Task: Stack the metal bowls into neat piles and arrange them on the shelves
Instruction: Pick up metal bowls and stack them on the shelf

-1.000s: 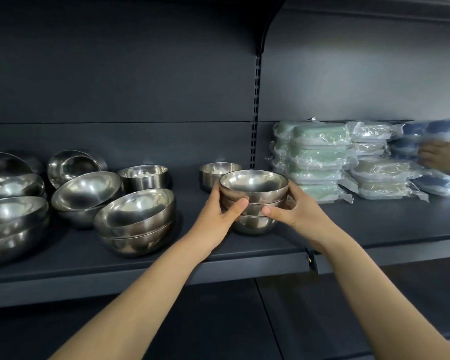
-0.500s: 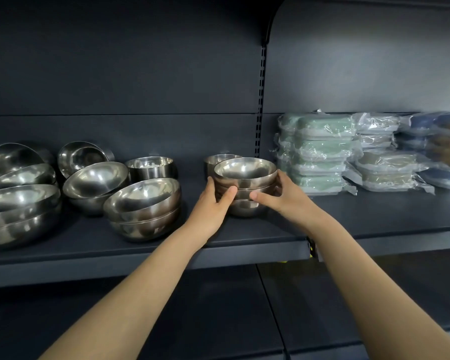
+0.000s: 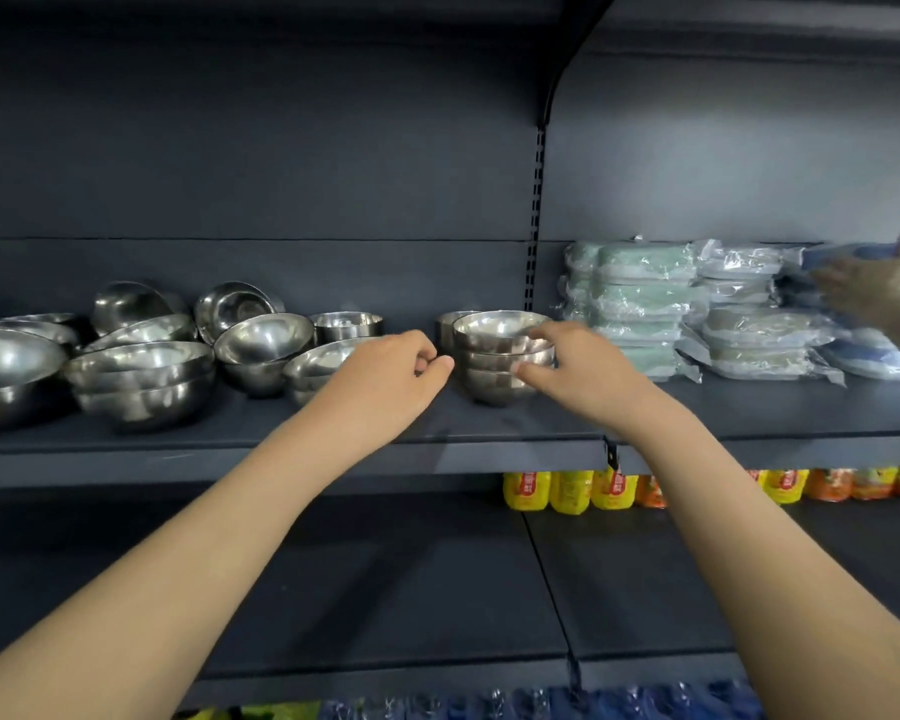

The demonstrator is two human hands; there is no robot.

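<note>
Steel, loose: wide shiny round steel bowls (image 3: 261, 340) lie jumbled at the left of the dark grey metal shelf (image 3: 437, 449), some tilted.
Left hand: left hand (image 3: 396, 366) is curled on nothing, just beside the stack but not touching it.
Stack: stack of three small shiny steel bowls (image 3: 494, 356) stands upright mid-shelf between both hands, its axis vertical.
Right hand: right hand (image 3: 567, 371) holds the stack, fingers on the rim and thumb on the side.
Next reach: the loose bowls lie to the left, so the left hand is probably nearer.
Feel: smooth, curved and likely slippery.

wrapped green packs (image 3: 640, 304) stacked above yellow bottles (image 3: 567, 492).
</note>
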